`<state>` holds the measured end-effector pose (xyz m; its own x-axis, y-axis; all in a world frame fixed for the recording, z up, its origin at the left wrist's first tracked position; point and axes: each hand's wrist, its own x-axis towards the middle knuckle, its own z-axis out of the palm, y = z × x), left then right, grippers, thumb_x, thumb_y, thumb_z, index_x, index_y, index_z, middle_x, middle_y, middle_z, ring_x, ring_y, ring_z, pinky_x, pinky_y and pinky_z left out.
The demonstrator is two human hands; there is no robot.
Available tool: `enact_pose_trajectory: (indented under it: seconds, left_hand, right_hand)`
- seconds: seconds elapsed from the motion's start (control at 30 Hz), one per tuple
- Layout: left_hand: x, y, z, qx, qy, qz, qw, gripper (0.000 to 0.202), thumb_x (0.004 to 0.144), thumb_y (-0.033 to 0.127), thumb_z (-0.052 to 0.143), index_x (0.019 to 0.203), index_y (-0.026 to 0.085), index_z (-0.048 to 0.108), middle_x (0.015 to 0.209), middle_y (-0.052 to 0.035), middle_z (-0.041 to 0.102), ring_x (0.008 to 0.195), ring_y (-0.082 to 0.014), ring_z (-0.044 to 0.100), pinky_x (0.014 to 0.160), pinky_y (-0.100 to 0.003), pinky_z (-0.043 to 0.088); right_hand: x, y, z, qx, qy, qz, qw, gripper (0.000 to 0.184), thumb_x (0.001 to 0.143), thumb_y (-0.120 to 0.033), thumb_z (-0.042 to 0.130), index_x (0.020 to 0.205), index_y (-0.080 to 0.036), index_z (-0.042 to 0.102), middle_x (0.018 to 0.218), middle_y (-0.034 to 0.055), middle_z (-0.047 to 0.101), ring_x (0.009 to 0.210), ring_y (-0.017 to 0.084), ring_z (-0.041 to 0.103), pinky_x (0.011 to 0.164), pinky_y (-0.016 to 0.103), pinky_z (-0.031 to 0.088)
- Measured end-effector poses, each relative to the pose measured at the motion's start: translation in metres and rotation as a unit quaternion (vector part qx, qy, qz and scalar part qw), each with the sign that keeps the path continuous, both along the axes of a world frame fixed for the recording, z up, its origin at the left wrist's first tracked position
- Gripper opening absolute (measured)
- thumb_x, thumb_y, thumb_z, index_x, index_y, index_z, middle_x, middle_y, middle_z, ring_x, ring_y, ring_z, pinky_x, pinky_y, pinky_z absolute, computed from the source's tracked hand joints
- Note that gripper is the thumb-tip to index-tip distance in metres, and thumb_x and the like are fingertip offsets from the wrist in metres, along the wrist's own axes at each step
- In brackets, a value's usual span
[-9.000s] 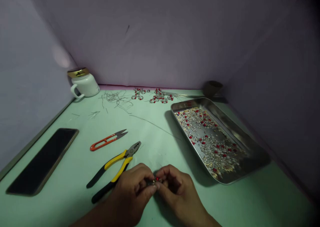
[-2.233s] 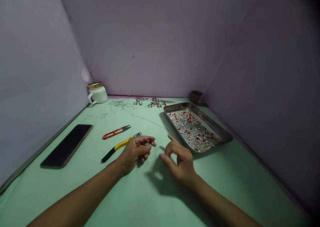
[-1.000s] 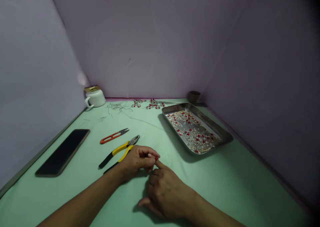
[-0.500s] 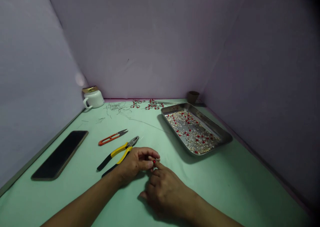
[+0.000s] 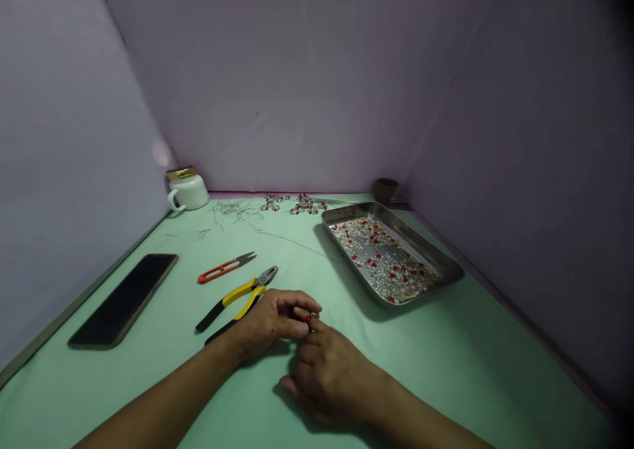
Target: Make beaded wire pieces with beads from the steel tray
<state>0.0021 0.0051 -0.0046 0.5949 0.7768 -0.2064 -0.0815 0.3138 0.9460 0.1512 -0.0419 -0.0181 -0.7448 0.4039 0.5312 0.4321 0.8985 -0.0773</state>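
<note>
Between my hands is a small beaded ring (image 5: 310, 319) with a red bead and paler beads, mostly hidden by fingers. My left hand (image 5: 270, 320) pinches it between thumb and fingers from the left. My right hand (image 5: 329, 373) is curled on the lower right, its index fingertip against the beads. What its other fingers grip underneath is hidden. Pliers (image 5: 242, 300) with yellow and black handles lie just left of my left hand, their lower handle partly behind my wrist. Orange thread snips (image 5: 225, 269) rest beyond them.
A metal tray (image 5: 356, 274) of red, pearl and clear beads is on the right. Finished-looking beaded pieces (image 5: 304, 205) and loose wire (image 5: 238, 211) lie at the back. A white mug (image 5: 191, 193), a phone (image 5: 123, 300) and a brown pot (image 5: 385, 189) stand or lie around.
The whole view has shifted slightly. Both hands keep nearly the same pose around the beaded ring; the tools and tray stay where they were on the table.
</note>
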Motion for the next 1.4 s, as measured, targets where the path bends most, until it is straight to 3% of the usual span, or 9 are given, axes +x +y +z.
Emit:
enact_pose_trajectory:
  seconds: [0.13, 0.27, 0.43, 0.67, 0.9, 1.07, 1.23, 1.4]
  left_hand:
    - [0.001, -0.001, 0.005, 0.003, -0.021, -0.007, 1.000, 0.032, 0.052, 0.012, 0.070, 0.084, 0.015, 0.069, 0.067, 0.0007, 0.060, 0.064, -0.0110, 0.050, 0.062, -0.025, 0.038]
    - [0.001, -0.003, 0.010, 0.013, -0.031, -0.001, 0.999, 0.033, 0.049, 0.012, 0.071, 0.081, 0.013, 0.071, 0.071, -0.0013, 0.061, 0.069, -0.0133, 0.053, 0.067, -0.027, 0.041]
    - [0.000, -0.003, 0.006, 0.015, -0.060, -0.002, 0.998, 0.032, 0.048, 0.012, 0.074, 0.080, 0.015, 0.073, 0.065, -0.0001, 0.060, 0.066, -0.0136, 0.053, 0.066, -0.027, 0.043]
    - [-0.001, -0.003, 0.000, 0.044, -0.024, 0.005, 0.999, 0.029, 0.048, 0.013, 0.075, 0.077, 0.014, 0.074, 0.065, -0.0001, 0.059, 0.064, -0.0111, 0.051, 0.062, -0.023, 0.041]
    - [0.000, -0.004, 0.004, 0.033, -0.012, 0.008, 0.999, 0.027, 0.047, 0.012, 0.073, 0.074, 0.013, 0.073, 0.062, 0.0014, 0.058, 0.061, -0.0100, 0.051, 0.060, -0.022, 0.039]
    - [0.000, -0.005, 0.006, 0.022, -0.018, -0.001, 1.000, 0.028, 0.050, 0.011, 0.072, 0.078, 0.013, 0.071, 0.057, 0.0029, 0.057, 0.058, -0.0099, 0.051, 0.059, -0.023, 0.039]
    - [0.003, -0.004, 0.000, 0.029, -0.015, 0.061, 0.998, 0.026, 0.057, 0.013, 0.070, 0.083, 0.012, 0.068, 0.065, -0.0006, 0.061, 0.059, -0.0109, 0.052, 0.057, -0.024, 0.040]
    - [-0.001, 0.005, -0.006, 0.027, -0.112, 0.137, 0.984, 0.029, 0.065, 0.021, 0.072, 0.091, 0.012, 0.065, 0.078, -0.0053, 0.063, 0.057, -0.0097, 0.053, 0.053, -0.023, 0.039]
  right_hand:
    - [0.002, 0.001, 0.000, -0.022, 0.075, 0.031, 0.996, 0.033, 0.078, -0.023, 0.045, 0.045, -0.021, 0.050, 0.042, -0.0010, 0.049, 0.045, 0.014, 0.046, 0.088, 0.038, 0.043]
    - [0.003, -0.001, 0.003, -0.054, 0.179, 0.058, 0.981, 0.035, 0.074, -0.020, 0.045, 0.041, -0.023, 0.033, 0.037, -0.0049, 0.034, 0.039, 0.012, 0.032, 0.074, 0.033, 0.047]
    - [0.001, -0.004, 0.008, -0.087, 0.246, 0.061, 0.963, 0.035, 0.068, -0.015, 0.045, 0.045, -0.022, 0.020, 0.041, -0.0055, 0.026, 0.041, 0.012, 0.027, 0.070, 0.031, 0.047]
    - [-0.001, -0.006, 0.008, -0.087, 0.265, 0.076, 0.957, 0.034, 0.066, -0.009, 0.045, 0.049, -0.022, 0.019, 0.045, -0.0057, 0.023, 0.044, 0.012, 0.027, 0.066, 0.031, 0.046]
    - [-0.002, -0.006, 0.006, -0.072, 0.263, 0.075, 0.959, 0.033, 0.065, -0.010, 0.046, 0.049, -0.022, 0.021, 0.045, -0.0052, 0.025, 0.045, 0.013, 0.026, 0.062, 0.029, 0.044]
    - [0.000, -0.004, 0.008, -0.071, 0.228, 0.071, 0.968, 0.032, 0.067, -0.010, 0.047, 0.047, -0.023, 0.026, 0.044, -0.0047, 0.029, 0.045, 0.013, 0.029, 0.071, 0.031, 0.049]
    - [0.004, -0.002, 0.009, -0.063, 0.174, 0.027, 0.982, 0.030, 0.070, -0.010, 0.049, 0.046, -0.022, 0.034, 0.043, -0.0058, 0.031, 0.043, 0.011, 0.030, 0.087, 0.041, 0.046]
    - [0.004, 0.000, 0.010, -0.039, 0.213, -0.016, 0.976, 0.032, 0.069, -0.007, 0.051, 0.047, -0.022, 0.034, 0.044, -0.0069, 0.028, 0.041, 0.009, 0.027, 0.085, 0.041, 0.049]
